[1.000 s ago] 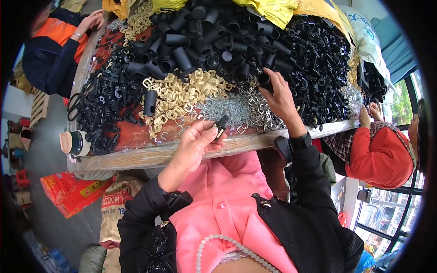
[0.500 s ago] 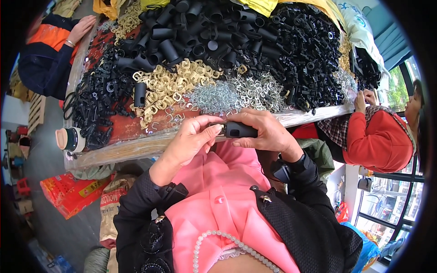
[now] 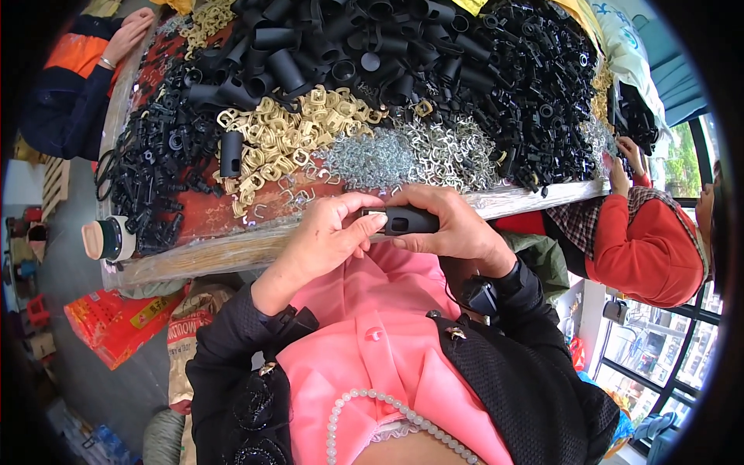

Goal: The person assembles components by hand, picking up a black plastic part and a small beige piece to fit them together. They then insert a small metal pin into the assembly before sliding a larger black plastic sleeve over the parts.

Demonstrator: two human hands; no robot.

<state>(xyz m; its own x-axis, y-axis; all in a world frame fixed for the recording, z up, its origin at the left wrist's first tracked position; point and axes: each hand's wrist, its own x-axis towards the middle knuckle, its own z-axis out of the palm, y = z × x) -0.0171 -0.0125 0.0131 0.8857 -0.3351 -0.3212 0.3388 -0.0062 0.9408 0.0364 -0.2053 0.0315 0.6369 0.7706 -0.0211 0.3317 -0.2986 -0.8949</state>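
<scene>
A short black plastic tube (image 3: 408, 221) lies crosswise between both my hands, just in front of the table edge (image 3: 256, 244). My right hand (image 3: 457, 229) grips its right end. The fingertips of my left hand (image 3: 325, 236) pinch a small part against its left end; the part itself is mostly hidden. On the table behind lie heaps of black tubes (image 3: 325, 46), small black plastic parts (image 3: 542, 101), yellowish metal rings (image 3: 287, 132) and silvery wire clips (image 3: 403, 155). One black tube (image 3: 230, 153) stands alone among the rings.
A person in red (image 3: 643, 240) works at the table's right end, another in orange and dark blue (image 3: 77, 77) at the far left. A tape roll (image 3: 112, 239) sits on the left corner. Sacks and a red bag (image 3: 116, 322) lie on the floor below.
My right hand came back from the pile of black parts with a tube. Both hands have met at the table edge, and the left fingertips now press on the tube's end.
</scene>
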